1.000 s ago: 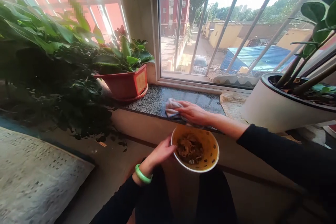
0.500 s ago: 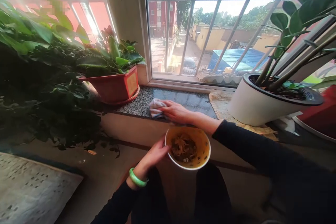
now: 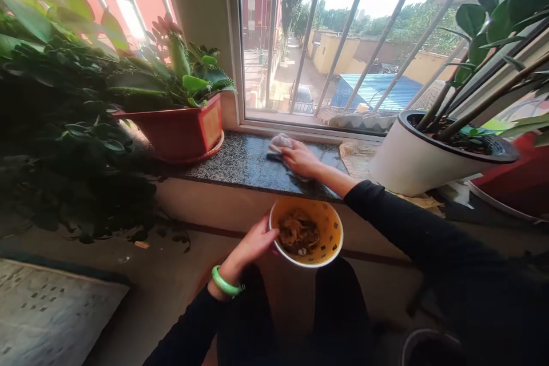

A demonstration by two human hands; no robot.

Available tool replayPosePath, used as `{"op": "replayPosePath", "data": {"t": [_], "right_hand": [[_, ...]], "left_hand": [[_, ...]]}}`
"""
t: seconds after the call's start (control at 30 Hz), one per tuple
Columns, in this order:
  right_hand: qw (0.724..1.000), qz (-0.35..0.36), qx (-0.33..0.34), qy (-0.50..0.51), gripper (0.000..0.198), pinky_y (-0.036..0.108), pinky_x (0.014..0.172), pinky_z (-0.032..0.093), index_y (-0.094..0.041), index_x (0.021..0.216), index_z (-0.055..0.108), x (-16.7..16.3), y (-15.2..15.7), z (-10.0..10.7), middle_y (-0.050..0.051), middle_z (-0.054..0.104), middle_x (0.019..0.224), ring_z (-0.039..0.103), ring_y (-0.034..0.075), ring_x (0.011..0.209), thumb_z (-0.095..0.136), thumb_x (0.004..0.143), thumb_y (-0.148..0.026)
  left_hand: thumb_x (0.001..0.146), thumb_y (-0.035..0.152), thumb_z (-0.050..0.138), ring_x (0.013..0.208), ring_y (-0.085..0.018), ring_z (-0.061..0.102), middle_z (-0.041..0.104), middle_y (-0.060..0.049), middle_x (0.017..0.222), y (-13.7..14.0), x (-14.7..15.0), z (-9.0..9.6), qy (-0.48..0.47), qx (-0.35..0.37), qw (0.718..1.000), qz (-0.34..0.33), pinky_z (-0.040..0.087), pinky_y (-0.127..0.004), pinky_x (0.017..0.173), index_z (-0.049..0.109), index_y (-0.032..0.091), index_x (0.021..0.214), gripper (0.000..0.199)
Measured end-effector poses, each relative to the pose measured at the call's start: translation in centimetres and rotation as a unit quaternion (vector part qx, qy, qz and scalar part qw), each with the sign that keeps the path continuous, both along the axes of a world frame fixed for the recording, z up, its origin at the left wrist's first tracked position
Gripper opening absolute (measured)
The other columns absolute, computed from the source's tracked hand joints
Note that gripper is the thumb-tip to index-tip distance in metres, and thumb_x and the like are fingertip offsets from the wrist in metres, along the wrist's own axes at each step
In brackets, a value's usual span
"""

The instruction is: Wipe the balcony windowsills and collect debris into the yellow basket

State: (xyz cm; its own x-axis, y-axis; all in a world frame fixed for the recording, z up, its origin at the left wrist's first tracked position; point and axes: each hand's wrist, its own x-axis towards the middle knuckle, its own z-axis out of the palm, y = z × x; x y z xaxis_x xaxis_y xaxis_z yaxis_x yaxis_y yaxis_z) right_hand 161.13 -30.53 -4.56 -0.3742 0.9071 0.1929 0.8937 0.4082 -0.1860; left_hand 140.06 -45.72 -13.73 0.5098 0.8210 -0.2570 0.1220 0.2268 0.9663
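Observation:
My right hand point(image 3: 300, 159) presses a pale cloth point(image 3: 281, 143) onto the dark speckled stone windowsill point(image 3: 227, 163), near the window frame. The fingers are closed over the cloth. Below the sill's front edge, my left hand point(image 3: 257, 237) grips the left rim of a yellow basket point(image 3: 330, 234) with a white rim and small square holes in its wall. Brown dry leaves and scraps point(image 3: 298, 231) lie in the bottom of the basket. A green bangle point(image 3: 226, 282) circles my left wrist.
A red planter point(image 3: 180, 131) with leafy plants stands on the sill's left. To the right are a tilted white pot point(image 3: 398, 154) and a crumpled tan sheet point(image 3: 358, 160). Dark foliage point(image 3: 77, 183) hangs at left, above a pale perforated surface point(image 3: 51, 309). Barred window point(image 3: 343, 40) behind.
My right hand has moved the cloth to the right and back toward the window, away from the sill's front edge. My left hand still holds the basket. The view has shifted slightly.

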Motion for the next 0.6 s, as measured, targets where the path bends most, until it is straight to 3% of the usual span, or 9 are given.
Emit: {"op": "replayPosePath", "data": {"t": [0.13, 0.2, 0.27, 0.33, 0.4, 0.47, 0.53, 0.6], "right_hand": [[0.989, 0.144, 0.000, 0.029, 0.045, 0.047, 0.119, 0.033, -0.028, 0.142, 0.057, 1.6, -6.8, -0.3, 0.010, 0.042, 0.156, 0.037, 0.027, 0.144, 0.040, 0.101, -0.031], [0.988, 0.147, 0.002, 0.039, 0.045, 0.049, 0.118, 0.035, -0.028, 0.143, 0.057, 4.0, -10.2, -0.5, 0.011, 0.043, 0.154, 0.037, 0.027, 0.144, 0.042, 0.101, -0.030], [0.991, 0.127, 0.012, 0.039, 0.046, 0.051, 0.117, 0.037, -0.028, 0.144, 0.054, 5.4, -12.4, -0.5, 0.011, 0.043, 0.152, 0.037, 0.028, 0.144, 0.046, 0.099, -0.028], [0.994, 0.104, 0.028, 0.029, 0.048, 0.052, 0.118, 0.036, -0.028, 0.146, 0.053, 5.1, -13.1, -0.5, 0.012, 0.043, 0.152, 0.035, 0.029, 0.144, 0.049, 0.097, -0.026], [0.995, 0.092, 0.044, 0.014, 0.050, 0.051, 0.119, 0.035, -0.028, 0.146, 0.053, 3.2, -12.5, -0.4, 0.012, 0.043, 0.151, 0.034, 0.029, 0.145, 0.050, 0.096, -0.023], [0.993, 0.101, 0.054, 0.002, 0.052, 0.051, 0.120, 0.035, -0.028, 0.146, 0.052, 0.6, -11.1, -0.5, 0.013, 0.044, 0.151, 0.033, 0.028, 0.145, 0.049, 0.095, -0.019], [0.990, 0.125, 0.071, -0.005, 0.053, 0.049, 0.121, 0.033, -0.029, 0.147, 0.051, -1.3, -10.0, -0.6, 0.012, 0.045, 0.151, 0.033, 0.027, 0.145, 0.050, 0.095, -0.018], [0.986, 0.141, 0.089, 0.000, 0.052, 0.045, 0.122, 0.032, -0.027, 0.146, 0.052, -1.9, -9.8, -0.7, 0.012, 0.045, 0.152, 0.033, 0.026, 0.145, 0.050, 0.095, -0.016]], "left_hand": [[0.083, 0.030, 0.062, 0.102, -0.029, 0.067, 0.067, -0.013, 0.129, 0.4, -0.4, 0.1, -0.015, 0.028, 0.999, -0.001, 0.062, -0.037, 0.074, 0.047, 0.020, 0.148, 0.067], [0.084, 0.029, 0.062, 0.104, -0.029, 0.067, 0.067, -0.012, 0.129, 0.7, -0.6, -0.1, -0.023, 0.034, 0.999, -0.007, 0.062, -0.037, 0.079, 0.048, 0.022, 0.148, 0.066], [0.084, 0.030, 0.061, 0.099, -0.028, 0.068, 0.067, -0.012, 0.129, 0.9, -0.7, -0.3, -0.017, 0.022, 0.999, -0.020, 0.062, -0.035, 0.074, 0.046, 0.023, 0.150, 0.068], [0.086, 0.034, 0.058, 0.091, -0.027, 0.070, 0.066, -0.013, 0.129, 1.0, -0.8, -0.4, 0.001, 0.000, 0.999, -0.033, 0.062, -0.034, 0.065, 0.040, 0.023, 0.153, 0.071], [0.087, 0.036, 0.056, 0.094, -0.029, 0.070, 0.065, -0.013, 0.132, 1.2, -0.9, -0.5, 0.015, 0.007, 0.999, -0.036, 0.063, -0.038, 0.069, 0.038, 0.023, 0.155, 0.072], [0.087, 0.036, 0.056, 0.113, -0.032, 0.065, 0.062, -0.012, 0.139, 1.5, -1.0, -0.5, 0.020, 0.057, 0.998, -0.030, 0.059, -0.045, 0.092, 0.043, 0.022, 0.153, 0.068], [0.088, 0.035, 0.057, 0.133, -0.032, 0.053, 0.058, -0.010, 0.146, 1.8, -1.1, -0.6, 0.025, 0.114, 0.993, -0.026, 0.041, -0.048, 0.115, 0.050, 0.021, 0.148, 0.062], [0.089, 0.035, 0.057, 0.142, -0.031, 0.044, 0.055, -0.010, 0.149, 2.1, -1.1, -0.6, 0.034, 0.142, 0.989, -0.035, 0.026, -0.048, 0.124, 0.053, 0.019, 0.145, 0.058]]}}
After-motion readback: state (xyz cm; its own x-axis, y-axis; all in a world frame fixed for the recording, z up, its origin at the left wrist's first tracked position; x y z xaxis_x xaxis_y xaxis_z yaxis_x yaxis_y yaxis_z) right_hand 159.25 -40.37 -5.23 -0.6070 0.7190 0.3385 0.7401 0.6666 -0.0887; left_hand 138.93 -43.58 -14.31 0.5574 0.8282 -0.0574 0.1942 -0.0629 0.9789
